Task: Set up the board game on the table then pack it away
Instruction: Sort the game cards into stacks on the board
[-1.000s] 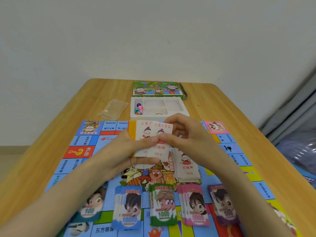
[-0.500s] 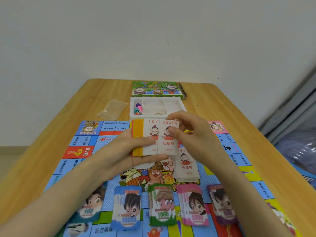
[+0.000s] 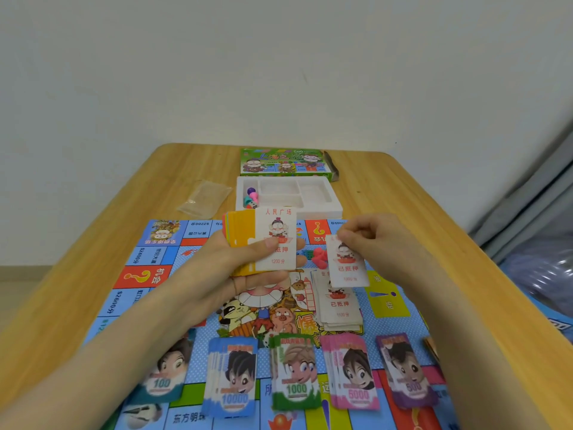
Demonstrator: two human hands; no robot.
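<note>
The colourful game board lies flat on the wooden table. My left hand holds a deck of cards above the board, white card on top, thumb pressing it. My right hand pinches a single white card just above a pile of white cards lying on the board. Several stacks of play money stand in a row along the near side of the board. Small red pieces lie between my hands.
A white plastic tray holding coloured pawns sits behind the board. The green game box stands behind it. A clear plastic bag lies to the tray's left. The table's right edge drops off beside a grey curtain.
My right hand has drawn one white card off the deck and carried it right and down, over the white pile. My left hand with the deck stayed put.
</note>
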